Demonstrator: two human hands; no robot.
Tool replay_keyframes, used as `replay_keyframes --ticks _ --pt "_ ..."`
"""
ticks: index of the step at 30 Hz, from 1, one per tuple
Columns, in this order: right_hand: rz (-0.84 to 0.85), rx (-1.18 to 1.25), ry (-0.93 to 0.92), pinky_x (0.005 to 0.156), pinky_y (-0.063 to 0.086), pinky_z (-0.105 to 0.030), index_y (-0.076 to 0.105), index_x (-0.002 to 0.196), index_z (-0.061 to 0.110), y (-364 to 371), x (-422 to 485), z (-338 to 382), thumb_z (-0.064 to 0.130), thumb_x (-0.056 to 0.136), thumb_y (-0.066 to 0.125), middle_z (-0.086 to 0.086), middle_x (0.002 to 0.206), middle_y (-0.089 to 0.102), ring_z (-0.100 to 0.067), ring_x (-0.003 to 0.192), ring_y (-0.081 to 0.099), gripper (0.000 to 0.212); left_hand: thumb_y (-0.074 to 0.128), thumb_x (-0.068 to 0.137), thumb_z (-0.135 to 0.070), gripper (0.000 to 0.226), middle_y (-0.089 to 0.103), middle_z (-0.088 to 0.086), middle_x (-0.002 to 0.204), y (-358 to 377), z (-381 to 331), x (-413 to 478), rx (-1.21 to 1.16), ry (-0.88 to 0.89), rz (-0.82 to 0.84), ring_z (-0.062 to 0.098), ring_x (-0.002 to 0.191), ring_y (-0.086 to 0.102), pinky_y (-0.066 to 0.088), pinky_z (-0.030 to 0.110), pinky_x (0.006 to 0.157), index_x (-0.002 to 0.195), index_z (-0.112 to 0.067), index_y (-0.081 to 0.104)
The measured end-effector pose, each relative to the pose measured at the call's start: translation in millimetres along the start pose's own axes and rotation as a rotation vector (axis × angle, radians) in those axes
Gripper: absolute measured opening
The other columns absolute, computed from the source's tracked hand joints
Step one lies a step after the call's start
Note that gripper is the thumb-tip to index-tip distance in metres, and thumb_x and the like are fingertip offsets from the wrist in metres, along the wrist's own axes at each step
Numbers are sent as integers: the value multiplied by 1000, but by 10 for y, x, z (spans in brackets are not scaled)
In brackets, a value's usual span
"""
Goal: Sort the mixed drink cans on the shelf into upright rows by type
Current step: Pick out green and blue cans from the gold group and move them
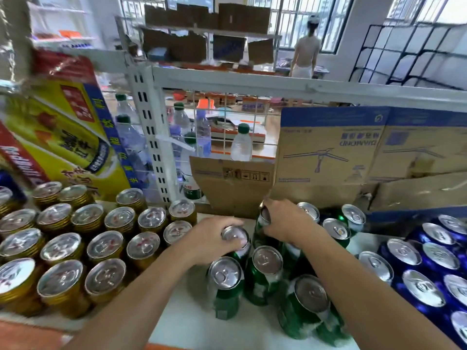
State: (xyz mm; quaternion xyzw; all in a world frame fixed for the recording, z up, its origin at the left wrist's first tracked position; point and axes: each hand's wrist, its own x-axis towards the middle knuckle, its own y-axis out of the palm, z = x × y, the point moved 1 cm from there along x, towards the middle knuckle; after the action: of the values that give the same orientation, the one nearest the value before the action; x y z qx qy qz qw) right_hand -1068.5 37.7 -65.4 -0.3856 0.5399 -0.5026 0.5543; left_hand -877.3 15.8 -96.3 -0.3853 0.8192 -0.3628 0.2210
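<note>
Nearest the lens, two bare forearms are seen entering from the lower edge, above the white shelf (202, 324).

Left hand (212, 239): laid palm-down on a green can (236, 238). The fingers are curled over the silver lid and round its rim, so the can is gripped from above. It is seen standing upright on the shelf.

Right hand (283, 223): reached slightly further back. Fingers and thumb are wrapped round the upper body of a second green can (262, 219), just beside and behind the first. Its base is hidden by the cans in front and its edges are blurred, so whether it is tilted or lifted cannot be told.

Around the hands: other green cans (267, 271) are clustered upright in loose rows, both toward the camera and to the right of the right wrist.

Left: gold cans (106, 246) are packed upright in close rows, the nearest just beside the left wrist.

Right: blue cans (429, 269) are grouped upright, well apart from both hands.

Behind: a cardboard sheet (235, 188) is stood against the shelf back, with a printed carton (333, 147) beside it. Water bottles (241, 145) are seen through the wire grid. A yellow carton (75, 137) is leaned above the gold cans.
</note>
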Motion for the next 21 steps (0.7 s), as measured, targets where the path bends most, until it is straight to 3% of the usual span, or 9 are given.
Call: replay_keyframes --ticks 6,10,13,17,21 --pt "-71 -17 -56 97 44 -48 41 137 16 -40 -138 234 34 95 54 -13 137 43 -38 123 43 48 55 93 -45 49 51 -11 140 -84 -143 -224 88 -43 -128 7 123 48 38 20 96 139 -28 48" --pt "-224 19 -236 103 39 -46 35 142 21 -129 -278 653 40 97 51 -9 142 37 -33 129 36 52 53 91 -48 49 47 -11 141 -368 -87 -665 261 -107 -351 11 123 46 41 32 102 138 -34 46" --pt "-288 47 -434 112 29 -45 33 145 22 -69 -348 1073 42 97 48 -8 150 33 -30 140 27 54 53 92 -46 48 46 -9 143 -601 138 -1079 354 -214 -497 13 128 43 40 33 102 138 -34 48" --pt "-250 76 -653 111 31 -47 38 144 23 76 -476 1728 42 97 46 -8 147 39 -32 140 30 52 46 91 -54 50 43 -9 144 -797 536 -1692 433 -380 -545 16 128 46 47 40 94 138 -35 48" --pt "-216 58 -612 111 30 -45 34 143 27 290 -557 2315 50 95 42 -3 147 37 -29 137 29 54 42 89 -56 50 51 -4 137 -932 944 -2303 495 -576 -590 23 118 56 48 46 89 131 -32 54"
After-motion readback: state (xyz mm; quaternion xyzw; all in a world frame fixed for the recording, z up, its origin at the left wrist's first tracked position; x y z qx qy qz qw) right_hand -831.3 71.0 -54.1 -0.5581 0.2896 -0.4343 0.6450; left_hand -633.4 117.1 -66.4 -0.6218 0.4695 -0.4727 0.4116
